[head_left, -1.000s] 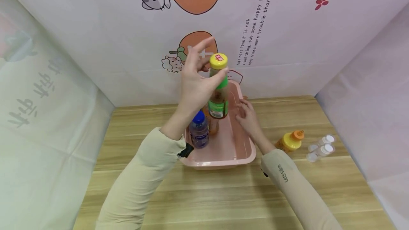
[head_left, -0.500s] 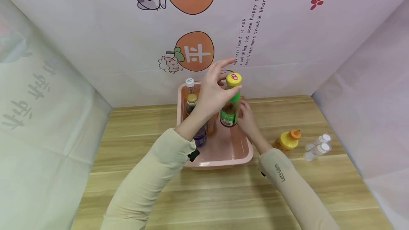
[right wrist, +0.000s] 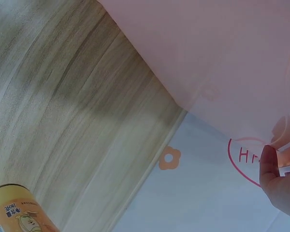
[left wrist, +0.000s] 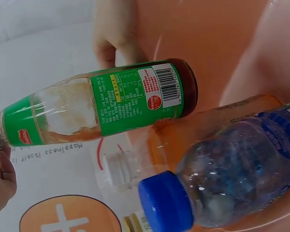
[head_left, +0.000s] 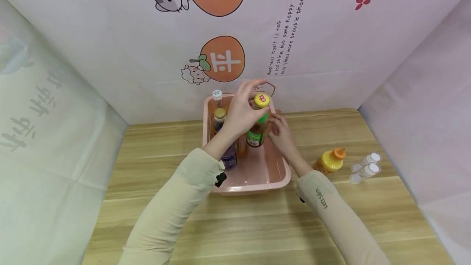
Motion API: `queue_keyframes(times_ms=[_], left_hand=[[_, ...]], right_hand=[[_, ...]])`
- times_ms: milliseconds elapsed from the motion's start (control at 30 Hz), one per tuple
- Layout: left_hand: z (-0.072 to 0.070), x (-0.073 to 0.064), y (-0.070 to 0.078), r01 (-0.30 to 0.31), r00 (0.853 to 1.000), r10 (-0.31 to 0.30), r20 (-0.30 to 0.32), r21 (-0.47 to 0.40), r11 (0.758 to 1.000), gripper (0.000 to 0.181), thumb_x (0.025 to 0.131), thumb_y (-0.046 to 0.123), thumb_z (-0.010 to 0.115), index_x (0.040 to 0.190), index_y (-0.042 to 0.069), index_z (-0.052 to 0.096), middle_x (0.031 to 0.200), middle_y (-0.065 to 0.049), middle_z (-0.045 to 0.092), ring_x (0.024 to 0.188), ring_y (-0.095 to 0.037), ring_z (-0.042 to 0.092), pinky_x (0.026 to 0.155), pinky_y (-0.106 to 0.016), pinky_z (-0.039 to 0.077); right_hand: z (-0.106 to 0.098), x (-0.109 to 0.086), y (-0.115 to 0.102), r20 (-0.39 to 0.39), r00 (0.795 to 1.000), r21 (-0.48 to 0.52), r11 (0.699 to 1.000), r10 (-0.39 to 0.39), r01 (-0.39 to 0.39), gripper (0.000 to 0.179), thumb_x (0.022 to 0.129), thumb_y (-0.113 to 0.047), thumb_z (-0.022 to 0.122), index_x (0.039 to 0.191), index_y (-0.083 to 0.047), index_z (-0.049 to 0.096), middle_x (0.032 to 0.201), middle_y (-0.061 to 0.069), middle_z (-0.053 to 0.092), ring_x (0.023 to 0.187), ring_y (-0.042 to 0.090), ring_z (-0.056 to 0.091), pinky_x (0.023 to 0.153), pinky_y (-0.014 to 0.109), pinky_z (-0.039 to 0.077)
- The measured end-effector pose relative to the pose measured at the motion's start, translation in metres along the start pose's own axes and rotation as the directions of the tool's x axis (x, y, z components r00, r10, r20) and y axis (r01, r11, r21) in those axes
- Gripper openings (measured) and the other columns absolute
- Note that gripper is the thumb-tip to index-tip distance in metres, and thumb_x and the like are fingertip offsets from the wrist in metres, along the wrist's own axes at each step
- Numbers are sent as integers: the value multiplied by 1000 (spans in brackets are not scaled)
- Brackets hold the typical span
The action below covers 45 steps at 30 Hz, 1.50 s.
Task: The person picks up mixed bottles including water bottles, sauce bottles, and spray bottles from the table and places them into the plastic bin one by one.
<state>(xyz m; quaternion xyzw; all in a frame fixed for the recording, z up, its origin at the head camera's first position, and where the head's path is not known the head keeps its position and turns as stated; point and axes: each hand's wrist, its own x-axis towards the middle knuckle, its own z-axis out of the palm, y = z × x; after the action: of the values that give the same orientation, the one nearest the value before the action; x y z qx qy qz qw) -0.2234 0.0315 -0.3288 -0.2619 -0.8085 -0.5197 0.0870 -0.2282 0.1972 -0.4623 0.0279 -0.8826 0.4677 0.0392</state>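
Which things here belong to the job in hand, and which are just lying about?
Likely the job:
yellow-capped glass bottle in left hand
pink tub, right hand at its rim
tub's bottles

Likely lying about:
yellow squeeze bottle
two white-capped clear bottles

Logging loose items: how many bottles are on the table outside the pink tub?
3: a yellow squeeze bottle right of the right hand; farther right, one small white-capped bottle with another in front. The pink tub may hide more.

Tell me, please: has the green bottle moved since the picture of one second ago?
Yes. In the head view, judged against the wall text, the green bottle has moved down and somewhat to the right.
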Motion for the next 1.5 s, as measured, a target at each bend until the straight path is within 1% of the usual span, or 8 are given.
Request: queue_keyframes(times_ms=[200, 300, 400, 667, 900, 1133, 1267, 1500], left_hand=[[7, 1, -14, 33, 999, -34, 25, 45, 998, 60, 80, 1, 72, 135, 7, 50, 142, -15, 43, 117, -28, 55, 92, -36, 53], [12, 1, -20, 71, 997, -73, 27, 63, 995, 61, 79, 2, 74, 135, 8, 51, 142, -14, 43, 125, -28, 51, 98, -38, 50], [18, 2, -26, 93, 995, -97, 39, 82, 992, 62, 78, 2, 74, 135, 9, 51, 142, -14, 43, 128, -29, 48, 100, -39, 49], [29, 0, -39, 130, 986, -142, 92, 124, 984, 64, 77, 1, 76, 135, 12, 50, 140, -13, 40, 126, -30, 50, 99, -39, 51], [37, -2, -48, 178, 977, -193, 90, 154, 972, 66, 77, 4, 76, 137, 10, 48, 136, -19, 41, 119, -34, 54, 98, -43, 51], [44, -3, -53, 220, 969, -236, 77, 175, 960, 64, 79, 9, 76, 137, 13, 48, 139, -16, 38, 121, -33, 54, 97, -46, 51], [47, -2, -54, 220, 968, -239, 77, 196, 956, 63, 81, 12, 74, 138, 13, 47, 139, -15, 37, 121, -32, 54, 97, -43, 51], [55, -1, -57, 218, 970, -235, 57, 212, 953, 63, 81, 7, 74, 138, 12, 47, 138, -15, 37, 118, -32, 56, 96, -39, 52]], right_hand=[[0, -1, 1, -2, 1000, -8, 1000, -10, 10, 42, 88, 6, 44, 130, 7, 49, 152, 17, 31, 141, 37, 31, 112, 50, 34], [0, -1, 0, -10, 1000, -6, 1000, -19, 19, 40, 91, 6, 41, 130, 7, 49, 152, 17, 32, 139, 36, 33, 108, 49, 38], [0, -1, 0, -12, 1000, -2, 1000, -23, 23, 39, 92, 5, 42, 131, 6, 49, 151, 17, 32, 139, 36, 33, 110, 49, 37], [-2, -2, 0, 9, 1000, 1, 1000, -7, 7, 46, 90, 4, 44, 135, 6, 44, 153, 17, 29, 142, 36, 29, 113, 52, 33], [-2, -2, -2, -1, 1000, -15, 1000, -7, 7, 49, 87, 5, 48, 136, 5, 44, 152, 17, 30, 142, 36, 28, 114, 53, 31], [-1, -2, -1, -26, 1000, -43, 999, -9, 8, 50, 86, 7, 50, 135, 4, 45, 152, 20, 31, 143, 38, 26, 116, 53, 26], [-1, -2, 0, -48, 999, -64, 998, -6, 3, 50, 85, 8, 51, 134, 5, 46, 151, 21, 33, 142, 38, 27, 117, 53, 25], [-1, -3, -2, -55, 999, -66, 998, -3, 0, 50, 84, 8, 52, 133, 6, 46, 150, 20, 34, 142, 38, 29, 118, 51, 24]])
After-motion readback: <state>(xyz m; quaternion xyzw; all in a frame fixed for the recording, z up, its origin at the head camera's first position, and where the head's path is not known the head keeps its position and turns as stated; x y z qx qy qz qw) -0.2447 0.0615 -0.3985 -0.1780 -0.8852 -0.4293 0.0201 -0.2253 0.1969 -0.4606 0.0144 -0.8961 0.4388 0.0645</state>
